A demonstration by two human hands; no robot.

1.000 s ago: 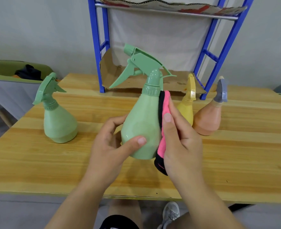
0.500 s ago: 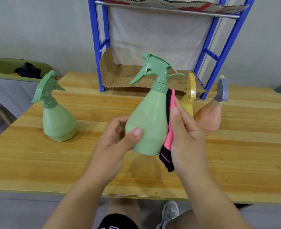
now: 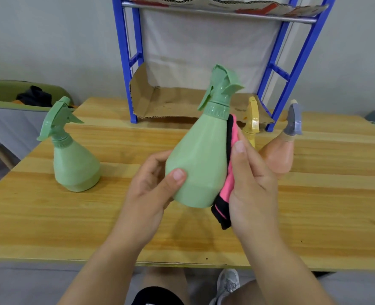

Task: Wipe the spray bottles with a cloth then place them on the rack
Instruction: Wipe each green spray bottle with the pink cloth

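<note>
Gripping pale green plastic spray bottle (image 3: pixel 199 164) in left hand (image 3: pixel 151 190): thumb across lower front, fingers curled round the far side. Held clear of light wooden table (image 3: pixel 50 216), tilted, trigger head up and leaning toward the right hand's side.

Pressing pink cloth with black edging (image 3: pixel 226 190) against the bottle's side with right hand (image 3: pixel 250 183). Thumb laid flat along the cloth, other fingers hidden behind the bottle, so can't tell how far curled. Cloth sandwiched between palm and bottle, lower end hanging below the palm.

Well left of left hand: second pale green spray bottle (image 3: pixel 74 159), upright on table.

Just beyond right hand: yellow spray bottle (image 3: pixel 251 126), mostly hidden behind thumb and cloth. Next to it, further right: peach spray bottle with grey trigger (image 3: pixel 279 155), base hidden by the hand.

Beyond both hands, at table's far side: blue metal rack (image 3: pixel 127 62), brown cardboard sheet (image 3: pixel 171 102) lining its bottom level.
</note>
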